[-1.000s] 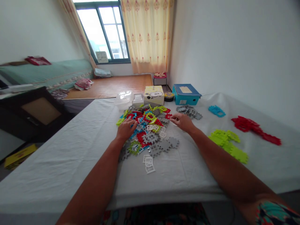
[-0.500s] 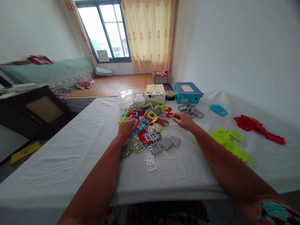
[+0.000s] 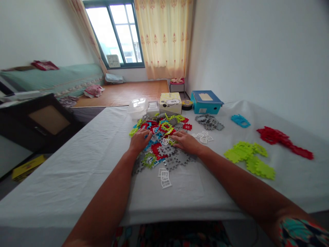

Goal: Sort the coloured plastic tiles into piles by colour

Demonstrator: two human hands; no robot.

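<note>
Head view: nearest on the white-covered table (image 3: 84, 164), a few overlapping white lattice pieces (image 3: 165, 179) lie just before the mixed pile of plastic pieces (image 3: 155, 149). Lime-green pieces (image 3: 241, 151) lie well to the right. The right hand (image 3: 186, 141) reaches over the pile's right side, fingers extended, thumb apart; whether it grips a piece cannot be told. The left hand (image 3: 140, 140) lies at the pile's left edge, fingers loosely bent, their grip likewise unclear. Beyond the right wrist is a white lattice cluster (image 3: 203, 137); farther right, red pieces (image 3: 272, 136). Next come a grey stack (image 3: 208, 121) and blue pieces (image 3: 240, 120), then a yellow box (image 3: 170, 103) and a blue box (image 3: 206, 103).
</note>
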